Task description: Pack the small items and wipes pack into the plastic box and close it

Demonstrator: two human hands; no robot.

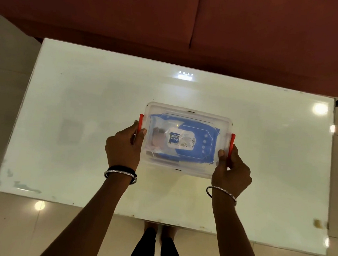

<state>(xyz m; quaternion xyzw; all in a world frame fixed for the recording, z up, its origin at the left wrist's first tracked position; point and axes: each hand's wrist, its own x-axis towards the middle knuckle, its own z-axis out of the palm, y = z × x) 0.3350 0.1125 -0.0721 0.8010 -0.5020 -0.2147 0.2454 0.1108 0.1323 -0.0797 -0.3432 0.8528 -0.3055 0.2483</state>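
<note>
A clear plastic box (188,112) with its clear lid on sits in the middle of the white table (83,109). Through the lid I see a blue wipes pack (202,135) with a white label, and some small items at its left that are too blurred to name. A red latch (141,121) runs down the box's left end and another red latch (232,146) down its right end. My left hand (123,148) grips the left end over the latch, thumb on the lid. My right hand (232,169) grips the right end the same way.
The glossy table reflects ceiling lights. A dark red sofa (174,21) stands close behind its far edge. Pale floor tiles (0,91) surround the table. My legs show below the near edge.
</note>
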